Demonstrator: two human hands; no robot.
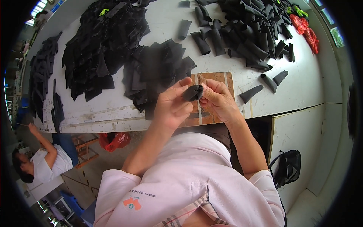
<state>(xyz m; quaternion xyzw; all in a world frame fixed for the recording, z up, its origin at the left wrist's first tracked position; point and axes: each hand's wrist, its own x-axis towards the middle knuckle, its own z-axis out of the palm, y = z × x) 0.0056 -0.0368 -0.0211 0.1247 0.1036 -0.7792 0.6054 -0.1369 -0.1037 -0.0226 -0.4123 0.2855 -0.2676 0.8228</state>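
Observation:
Between my two hands is a small black fabric tube (190,94), held up over the table's front edge with one end facing me. My left hand (172,102) grips its left side between thumb and fingers. The thumb and fingertips of my right hand (219,96) pinch the rim at its right end. Below my hands lies a brown board (227,85) with pale strips across it. A stack of flat black fabric pieces (151,68) lies just beyond my left hand. Right of the board rest a few loose black tubes (251,93).
A larger heap of black pieces (102,49) covers the table's left, with strips (44,68) farther left. Many rolled tubes (249,38) pile up at the far right beside red plastic bags (305,32). A black bag (289,168) hangs at lower right. Another person (53,159) sits at left.

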